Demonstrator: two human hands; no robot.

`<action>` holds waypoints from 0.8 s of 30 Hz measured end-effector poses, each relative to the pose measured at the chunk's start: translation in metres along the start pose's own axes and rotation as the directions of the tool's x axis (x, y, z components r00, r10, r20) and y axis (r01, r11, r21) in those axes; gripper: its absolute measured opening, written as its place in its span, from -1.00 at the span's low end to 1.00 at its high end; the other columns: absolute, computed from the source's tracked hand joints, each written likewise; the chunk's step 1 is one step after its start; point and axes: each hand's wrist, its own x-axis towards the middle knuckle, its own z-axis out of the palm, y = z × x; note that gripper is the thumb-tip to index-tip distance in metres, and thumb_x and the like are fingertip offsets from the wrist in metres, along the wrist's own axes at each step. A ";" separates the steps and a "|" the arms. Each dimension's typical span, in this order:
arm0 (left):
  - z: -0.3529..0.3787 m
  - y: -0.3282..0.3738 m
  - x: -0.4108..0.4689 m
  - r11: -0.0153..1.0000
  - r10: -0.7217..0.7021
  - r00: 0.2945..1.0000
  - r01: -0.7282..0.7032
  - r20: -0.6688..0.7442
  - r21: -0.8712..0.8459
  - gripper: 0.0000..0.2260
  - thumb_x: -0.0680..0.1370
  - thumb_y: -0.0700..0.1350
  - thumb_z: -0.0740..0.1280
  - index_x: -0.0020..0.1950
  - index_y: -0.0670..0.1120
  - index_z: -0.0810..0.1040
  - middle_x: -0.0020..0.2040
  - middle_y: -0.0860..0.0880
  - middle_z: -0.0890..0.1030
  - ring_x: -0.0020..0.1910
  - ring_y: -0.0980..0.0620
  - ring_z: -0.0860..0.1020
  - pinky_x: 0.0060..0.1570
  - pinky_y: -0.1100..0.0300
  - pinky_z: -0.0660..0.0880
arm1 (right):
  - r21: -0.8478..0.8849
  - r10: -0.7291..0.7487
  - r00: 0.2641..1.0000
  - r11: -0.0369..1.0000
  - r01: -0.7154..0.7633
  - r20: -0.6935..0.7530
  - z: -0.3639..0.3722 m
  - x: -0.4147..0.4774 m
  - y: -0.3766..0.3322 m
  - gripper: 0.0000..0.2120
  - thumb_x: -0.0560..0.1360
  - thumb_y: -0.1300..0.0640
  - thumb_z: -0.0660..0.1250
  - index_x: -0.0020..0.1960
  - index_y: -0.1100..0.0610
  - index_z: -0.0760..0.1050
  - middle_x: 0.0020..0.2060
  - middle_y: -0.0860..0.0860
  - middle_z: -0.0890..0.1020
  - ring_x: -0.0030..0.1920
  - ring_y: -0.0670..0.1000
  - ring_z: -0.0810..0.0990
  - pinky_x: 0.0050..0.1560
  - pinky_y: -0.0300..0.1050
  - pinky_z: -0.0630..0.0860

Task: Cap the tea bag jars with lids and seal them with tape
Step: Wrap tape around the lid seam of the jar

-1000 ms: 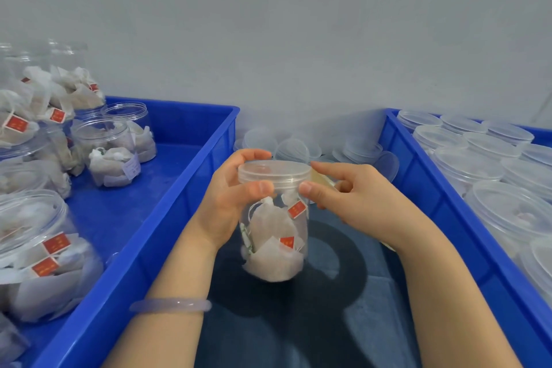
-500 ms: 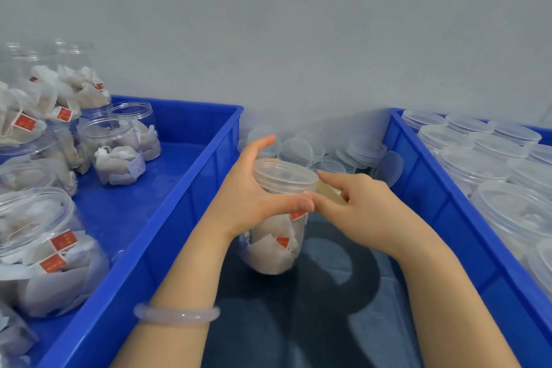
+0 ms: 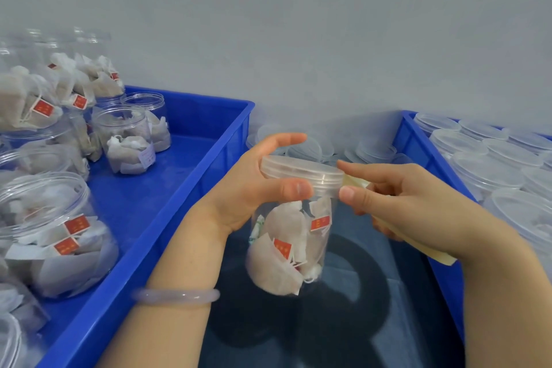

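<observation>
Left hand (image 3: 248,188) grips jar (image 3: 289,236) under lid (image 3: 301,169); right hand (image 3: 403,197) pinches tape (image 3: 355,180) beside rim. Jar near vertical, lid up.

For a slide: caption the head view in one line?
Left hand grips a capped tea bag jar; right hand holds a yellowish strip by its lid.

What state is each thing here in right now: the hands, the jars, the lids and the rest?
jar: in hand, tilted, holds tea bags, capped.
lid: sits on the jar; no tape visible on it.
left hand: grips the jar just below the lid.
right hand: holds a tape strip beside the lid.
tape strip: yellowish, one end near the lid.
left-bin jars: filled, front ones uncapped.
right-bin jars: capped.
</observation>
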 end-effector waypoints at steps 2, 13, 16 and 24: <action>0.000 0.000 0.001 1.000 -0.020 1.000 0.019 0.017 0.008 -0.36 0.14 -0.01 0.50 0.22 0.08 0.47 -0.01 -0.08 0.66 -0.02 -0.04 0.65 -0.10 0.20 0.56 | -0.005 0.007 1.000 1.000 -0.007 0.006 -0.001 -0.001 0.000 -0.38 0.06 -0.44 0.27 0.12 -0.38 0.46 -0.28 0.12 0.48 -0.47 -0.17 0.36 -0.43 -0.41 0.37; 0.003 -0.003 -0.001 0.989 -0.012 0.999 0.019 0.047 -0.146 -0.17 0.01 0.16 0.66 0.20 -0.02 0.46 0.02 -0.12 0.63 0.02 -0.10 0.61 0.03 0.08 0.56 | -0.034 -0.005 0.999 0.999 0.004 -0.044 0.006 0.004 0.000 -0.26 0.06 -0.47 0.25 0.25 -0.36 0.40 -0.40 -0.29 0.48 -0.45 -0.29 0.40 -0.29 -0.35 0.37; 0.012 -0.004 0.003 0.976 0.003 1.000 -0.008 -0.024 -0.219 -0.06 -0.06 0.26 0.63 0.22 0.00 0.39 0.00 -0.08 0.61 0.03 -0.08 0.60 0.07 0.00 0.54 | -0.028 -0.019 0.999 0.999 0.018 -0.029 0.007 0.006 -0.002 -0.22 0.11 -0.44 0.22 0.33 -0.42 0.22 -0.41 -0.26 0.51 -0.40 -0.26 0.45 -0.23 -0.32 0.41; 0.014 0.012 0.001 0.966 0.074 0.973 -0.015 -0.220 0.257 -0.14 -0.05 0.20 0.56 0.23 0.29 0.38 0.15 0.18 0.58 0.14 0.26 0.54 0.03 0.31 0.50 | -0.241 -0.077 0.990 0.969 0.046 -0.121 0.010 0.004 -0.003 -0.06 0.08 -0.50 0.13 0.45 -0.27 0.20 0.12 -0.39 0.40 0.06 -0.36 0.32 0.13 -0.29 0.26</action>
